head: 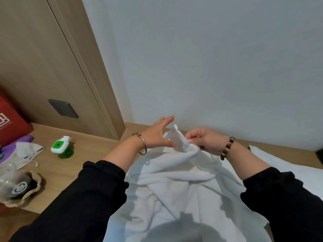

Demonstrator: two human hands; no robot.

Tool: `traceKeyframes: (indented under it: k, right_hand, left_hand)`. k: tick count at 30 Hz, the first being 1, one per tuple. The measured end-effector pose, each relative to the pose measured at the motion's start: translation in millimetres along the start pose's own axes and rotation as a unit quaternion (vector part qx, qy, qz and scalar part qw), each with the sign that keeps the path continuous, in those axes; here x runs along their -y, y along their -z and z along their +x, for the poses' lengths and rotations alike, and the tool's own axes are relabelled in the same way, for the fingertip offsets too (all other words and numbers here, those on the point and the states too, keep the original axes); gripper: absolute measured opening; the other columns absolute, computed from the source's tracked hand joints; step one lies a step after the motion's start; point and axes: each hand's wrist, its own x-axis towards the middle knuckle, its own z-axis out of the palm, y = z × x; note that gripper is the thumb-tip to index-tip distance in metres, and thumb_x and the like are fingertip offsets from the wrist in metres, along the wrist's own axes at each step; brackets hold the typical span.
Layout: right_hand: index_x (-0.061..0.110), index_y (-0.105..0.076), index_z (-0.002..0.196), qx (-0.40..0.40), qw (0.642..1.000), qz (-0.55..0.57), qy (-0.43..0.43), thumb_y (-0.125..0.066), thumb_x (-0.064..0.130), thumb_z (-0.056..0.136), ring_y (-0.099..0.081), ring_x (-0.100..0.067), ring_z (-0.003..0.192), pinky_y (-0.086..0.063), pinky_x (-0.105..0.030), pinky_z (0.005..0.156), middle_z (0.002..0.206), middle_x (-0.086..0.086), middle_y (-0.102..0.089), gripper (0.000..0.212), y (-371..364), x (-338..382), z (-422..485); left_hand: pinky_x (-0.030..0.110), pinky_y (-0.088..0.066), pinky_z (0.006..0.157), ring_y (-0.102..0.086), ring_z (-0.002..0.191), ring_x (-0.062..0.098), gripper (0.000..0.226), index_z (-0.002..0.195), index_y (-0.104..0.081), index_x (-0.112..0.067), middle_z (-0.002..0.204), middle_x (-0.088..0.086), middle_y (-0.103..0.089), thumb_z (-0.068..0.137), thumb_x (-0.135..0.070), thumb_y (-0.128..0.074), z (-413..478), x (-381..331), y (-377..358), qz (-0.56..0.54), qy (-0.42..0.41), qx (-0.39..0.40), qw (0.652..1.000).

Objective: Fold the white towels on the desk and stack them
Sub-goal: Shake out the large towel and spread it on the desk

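- White towel (183,189): lies crumpled on the wooden desk (57,173). Its bulk is closest to the body, between the two black sleeves. Deep folds, no flat panel yet.
- Long axis: runs from the near edge away toward the wall and rises to a gathered far end held off the desk.
- Second white cloth (283,165): flat on the desk to the right, beyond the right sleeve. Likely another towel; cannot tell whether it is folded.
- Green-and-white plug-in vaporiser (60,147): on the desk to the left, well apart from the towel.
- Right hand (204,142): at the raised far end, on the right side of the lifted edge. Thumb and forefinger are clamped on the hem, the other fingers curled beneath. Beaded bracelet on the wrist.
- Left hand (157,135): just left of the same edge, fingers straight and spread, holding nothing. The thumb tip looks to touch the cloth, but this is not certain.
- Free corner (174,129): stands up between the two hands, nearer the left fingers than the right.
- Judgement: the step in hand is finding the corners. The next move probably turns on the left hand closing on that upright corner, which lies just to its right. The hands would then part sideways to stretch the short edge.
- Risk: the bulk below is bunched, so the edge may twist when pulled.
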Motion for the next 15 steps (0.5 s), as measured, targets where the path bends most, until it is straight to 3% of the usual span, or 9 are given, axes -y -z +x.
traceKeyframes:
  k: [3, 6, 8, 11, 13, 14, 15]
  right_hand:
    - [0.004, -0.059, 0.08, 0.024, 1.0, 0.016, 0.005, -0.04, -0.01, 0.093, -0.052, -0.01, 0.057, -0.038, -0.022, 0.058, 0.064, 0.0, -0.061, 0.027, 5, 5, -17]
    - [0.003, -0.061, 0.082, -0.025, 1.0, 0.013, 0.008, -0.043, -0.011, 0.092, -0.055, -0.01, 0.058, -0.044, -0.019, 0.059, 0.066, -0.002, -0.062, 0.025, 15, 7, -32]
    - [0.004, -0.063, 0.08, -0.11, 0.994, 0.022, 0.008, -0.046, -0.009, 0.092, -0.057, -0.007, 0.054, -0.047, -0.017, 0.054, 0.061, 0.001, -0.062, 0.025, 20, 1, -40]
    - [0.001, -0.065, 0.084, -0.304, 0.951, 0.049, -0.008, -0.05, -0.009, 0.089, -0.058, -0.015, 0.061, -0.05, -0.022, 0.059, 0.066, -0.005, -0.061, 0.019, 33, -18, -44]
    - [0.005, -0.066, 0.099, -0.373, 0.918, -0.113, -0.075, -0.053, 0.003, 0.09, -0.06, -0.025, 0.084, -0.047, -0.028, 0.077, 0.091, -0.012, -0.065, 0.016, 54, -43, -48]
    - [0.01, -0.062, 0.115, -0.367, 0.887, -0.237, -0.151, -0.057, 0.018, 0.091, -0.057, -0.027, 0.103, -0.044, -0.03, 0.089, 0.113, -0.012, -0.062, 0.026, 64, -58, -56]
    - [0.015, -0.049, 0.133, -0.335, 0.844, -0.341, -0.244, -0.061, 0.036, 0.088, -0.049, -0.028, 0.12, -0.038, -0.035, 0.1, 0.133, -0.011, -0.051, 0.05, 73, -74, -67]
  left_hand:
    - [0.012, -0.025, 0.104, -0.034, 0.132, 0.003, 0.083, 0.144, -0.033, -0.021, 0.144, -0.008, -0.04, 0.074, 0.001, -0.073, 15, -23, 3, -0.026, -0.047, 0.072, 0.996]
    - [0.02, -0.037, 0.094, -0.055, 0.103, 0.007, 0.036, 0.107, -0.065, -0.01, 0.109, -0.001, -0.063, 0.074, 0.0, -0.075, 22, -37, -2, -0.053, -0.068, 0.053, 0.995]
    - [0.017, -0.042, 0.078, -0.057, 0.079, 0.007, 0.016, 0.091, -0.067, -0.003, 0.084, -0.001, -0.065, 0.077, -0.006, -0.075, 24, -40, -7, -0.065, -0.057, 0.033, 0.996]
    - [0.01, -0.04, 0.055, -0.052, 0.061, 0.001, 0.007, 0.079, -0.065, -0.017, 0.067, -0.012, -0.059, 0.086, -0.019, -0.068, 28, -44, -18, -0.039, -0.016, -0.04, 0.998]
    - [0.016, -0.037, 0.053, -0.051, 0.062, 0.011, 0.018, 0.075, -0.061, -0.016, 0.067, -0.005, -0.056, 0.09, -0.026, -0.06, 35, -48, -23, 0.007, 0.02, -0.092, 0.996]
    - [0.021, -0.036, 0.054, -0.049, 0.065, 0.017, 0.025, 0.072, -0.058, -0.013, 0.067, -0.001, -0.054, 0.092, -0.027, -0.055, 38, -51, -25, 0.031, 0.044, -0.111, 0.992]
    - [0.027, -0.034, 0.055, -0.048, 0.068, 0.021, 0.029, 0.071, -0.056, -0.01, 0.066, 0.001, -0.052, 0.094, -0.028, -0.051, 40, -52, -26, 0.039, 0.072, -0.137, 0.987]
